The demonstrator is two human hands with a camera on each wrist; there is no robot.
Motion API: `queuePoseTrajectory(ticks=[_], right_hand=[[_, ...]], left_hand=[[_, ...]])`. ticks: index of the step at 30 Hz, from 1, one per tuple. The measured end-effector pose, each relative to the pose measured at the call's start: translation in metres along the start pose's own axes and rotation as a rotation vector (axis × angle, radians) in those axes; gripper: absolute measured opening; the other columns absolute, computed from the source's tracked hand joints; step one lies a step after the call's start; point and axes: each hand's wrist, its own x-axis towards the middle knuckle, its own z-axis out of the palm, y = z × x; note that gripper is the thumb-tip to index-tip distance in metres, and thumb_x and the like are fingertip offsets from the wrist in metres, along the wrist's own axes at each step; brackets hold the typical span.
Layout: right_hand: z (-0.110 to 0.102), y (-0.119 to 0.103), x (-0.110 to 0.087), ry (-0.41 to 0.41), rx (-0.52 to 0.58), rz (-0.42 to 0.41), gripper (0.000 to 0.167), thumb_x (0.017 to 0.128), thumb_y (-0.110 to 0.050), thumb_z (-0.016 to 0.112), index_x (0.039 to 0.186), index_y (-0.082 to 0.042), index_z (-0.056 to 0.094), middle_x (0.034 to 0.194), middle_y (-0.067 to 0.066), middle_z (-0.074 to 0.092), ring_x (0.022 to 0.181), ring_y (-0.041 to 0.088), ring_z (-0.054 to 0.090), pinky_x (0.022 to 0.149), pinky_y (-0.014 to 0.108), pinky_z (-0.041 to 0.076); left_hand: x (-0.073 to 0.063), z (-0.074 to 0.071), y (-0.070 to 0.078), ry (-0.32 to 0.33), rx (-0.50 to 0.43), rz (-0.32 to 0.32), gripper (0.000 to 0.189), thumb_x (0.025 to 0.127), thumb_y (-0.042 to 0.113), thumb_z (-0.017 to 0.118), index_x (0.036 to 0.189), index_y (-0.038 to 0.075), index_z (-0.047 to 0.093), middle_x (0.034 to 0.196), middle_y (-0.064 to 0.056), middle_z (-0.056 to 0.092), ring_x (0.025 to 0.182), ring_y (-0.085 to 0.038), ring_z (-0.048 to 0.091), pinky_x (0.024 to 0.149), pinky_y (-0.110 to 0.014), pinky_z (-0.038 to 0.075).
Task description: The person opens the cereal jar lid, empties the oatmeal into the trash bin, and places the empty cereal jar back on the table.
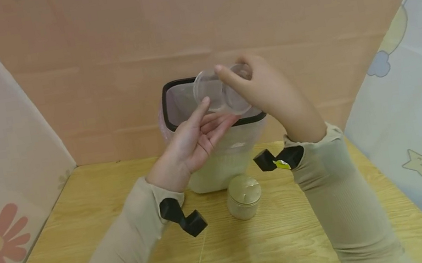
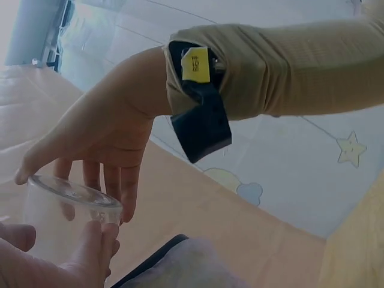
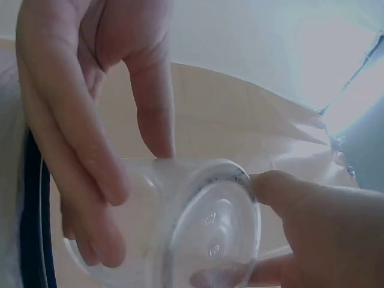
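A clear plastic jar [image 1: 210, 92] is held sideways over the bin [image 1: 217, 167], its base toward my right hand. My right hand [image 1: 271, 91] grips the base end, thumb on the near side and fingers round the far side. My left hand [image 1: 196, 145] holds the other end, thumb against the wall and fingers underneath. In the right wrist view the jar's round base [image 3: 216, 234] faces the camera, with small dark specks along its edge. Behind the left fingers [image 3: 99, 162], part of the jar's wall is hidden. The bin has a black rim and a pale liner.
In front of the bin a small jar with a gold lid [image 1: 244, 189] stands on the wooden table [image 1: 296, 238]. A thin pale stick [image 1: 201, 256] lies to its left, nearer me. A peach backdrop [image 1: 109, 74] hangs behind the bin, with patterned walls on both sides.
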Motion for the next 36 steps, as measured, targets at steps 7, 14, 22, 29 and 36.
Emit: queuePoseTrajectory(ticks=[7, 14, 22, 29, 36], right_hand=[[0.007, 0.013, -0.016, 0.088, 0.123, -0.073, 0.083, 0.093, -0.071, 0.052, 0.150, -0.012, 0.040, 0.141, 0.013, 0.054, 0.120, 0.030, 0.055, 0.097, 0.052, 0.050], [0.021, 0.029, -0.028, 0.155, 0.271, -0.150, 0.069, 0.095, -0.056, 0.062, 0.145, -0.011, 0.044, 0.136, 0.012, 0.058, 0.119, 0.028, 0.059, 0.101, 0.049, 0.051], [0.038, 0.044, -0.046, 0.201, 0.461, -0.244, 0.055, 0.095, -0.026, 0.071, 0.137, -0.002, 0.044, 0.127, 0.015, 0.060, 0.115, 0.025, 0.062, 0.106, 0.038, 0.050], [0.049, 0.057, -0.065, 0.189, 0.558, -0.261, 0.057, 0.089, -0.009, 0.075, 0.136, 0.000, 0.042, 0.130, 0.013, 0.058, 0.123, 0.021, 0.057, 0.111, 0.033, 0.045], [0.063, 0.074, -0.078, 0.143, 0.535, -0.340, 0.072, 0.084, 0.002, 0.078, 0.144, -0.001, 0.039, 0.133, 0.012, 0.058, 0.124, 0.021, 0.056, 0.109, 0.027, 0.046]], left_hand=[[-0.004, -0.005, 0.003, -0.001, 0.237, 0.127, 0.056, 0.106, 0.025, 0.055, 0.150, -0.006, 0.038, 0.145, -0.025, 0.050, 0.130, -0.034, 0.056, 0.095, -0.026, 0.056], [-0.009, -0.011, 0.002, -0.042, 0.425, 0.203, 0.052, 0.107, 0.021, 0.053, 0.145, -0.012, 0.040, 0.140, -0.027, 0.053, 0.127, -0.032, 0.059, 0.096, -0.027, 0.055], [-0.019, -0.018, -0.001, -0.061, 0.607, 0.279, 0.046, 0.106, 0.014, 0.056, 0.144, -0.009, 0.046, 0.141, -0.021, 0.055, 0.129, -0.030, 0.057, 0.100, -0.027, 0.053], [-0.035, -0.026, -0.005, -0.062, 0.846, 0.353, 0.050, 0.101, 0.016, 0.064, 0.146, 0.000, 0.049, 0.138, -0.013, 0.059, 0.124, -0.024, 0.061, 0.100, -0.028, 0.054], [-0.047, -0.037, -0.008, -0.084, 1.082, 0.429, 0.050, 0.096, 0.017, 0.073, 0.141, 0.007, 0.056, 0.132, -0.007, 0.064, 0.122, -0.019, 0.062, 0.102, -0.032, 0.053]])
